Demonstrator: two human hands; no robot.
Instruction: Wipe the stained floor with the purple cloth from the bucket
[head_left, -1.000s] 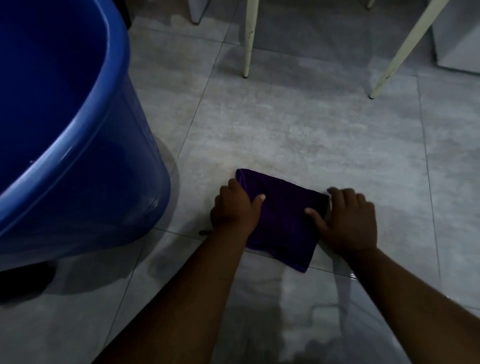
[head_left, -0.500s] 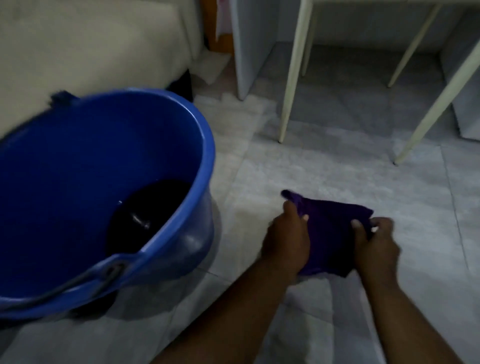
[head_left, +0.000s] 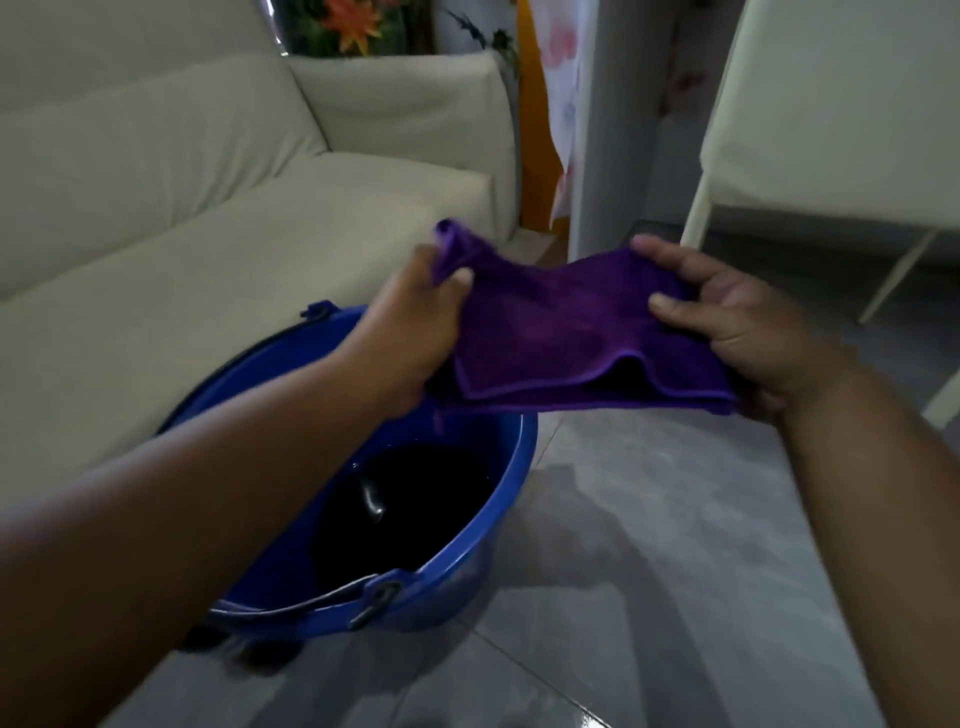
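Note:
The folded purple cloth (head_left: 566, 332) hangs in the air, stretched between both hands, above the far rim of the blue bucket (head_left: 498, 525). My left hand (head_left: 410, 327) grips its left end, with a corner sticking up past the thumb. My right hand (head_left: 737, 317) pinches its right end between thumb and fingers. The bucket stands on the grey tiled floor (head_left: 675, 561) and holds dark water; its handle lies down along the near rim. The floor to the bucket's right looks wet and shiny.
A cream sofa (head_left: 218, 208) stands right behind the bucket on the left. A white table with thin legs (head_left: 893, 270) is at the right, and a white panel (head_left: 613, 156) rises behind the cloth. Open floor lies at the lower right.
The cloth lay flat on the floor under both hands; both hands have lifted it off the tiles and carried it left over the bucket. The view has tilted up.

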